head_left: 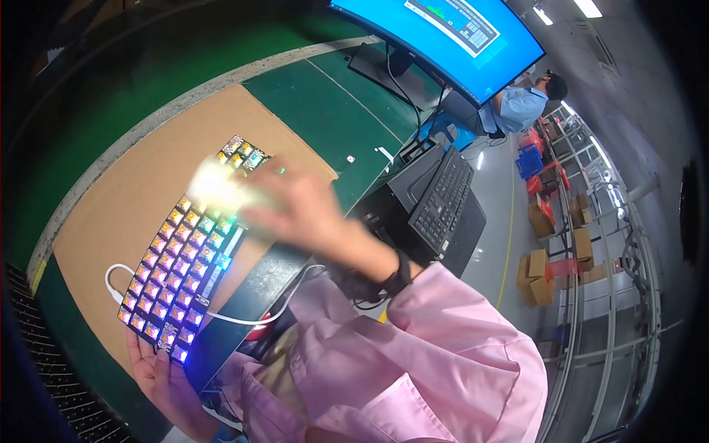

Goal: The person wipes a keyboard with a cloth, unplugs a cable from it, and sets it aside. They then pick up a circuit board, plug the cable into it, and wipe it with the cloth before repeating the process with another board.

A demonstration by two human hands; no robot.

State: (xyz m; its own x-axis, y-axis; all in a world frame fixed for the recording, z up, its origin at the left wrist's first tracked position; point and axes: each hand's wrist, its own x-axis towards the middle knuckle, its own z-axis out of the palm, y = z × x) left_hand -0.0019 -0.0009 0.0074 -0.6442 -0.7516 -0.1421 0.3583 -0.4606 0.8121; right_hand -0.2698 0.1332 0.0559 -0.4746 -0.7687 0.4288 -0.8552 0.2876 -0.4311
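A compact keyboard (171,255) without keycaps lies tilted on a brown cardboard sheet, its switches glowing orange, pink, green and blue. My left hand (164,375) grips its near-left end, the thumb on the edge and the other fingers partly hidden underneath. Over the far part of the keyboard is my right hand (295,203), smeared by motion. At its fingertips a bright white blur (219,186) covers some of the switches; whether it is a held thing or a glow I cannot make out. A white cable (111,277) loops beside the keyboard's left edge.
The cardboard sheet (111,196) covers part of the green bench. A monitor (473,59) showing a keyboard diagram stands at the back. Right of it, a black keyboard (443,199) rests on a black case. Further right are a seated person (521,107) and shelving with cartons (539,280).
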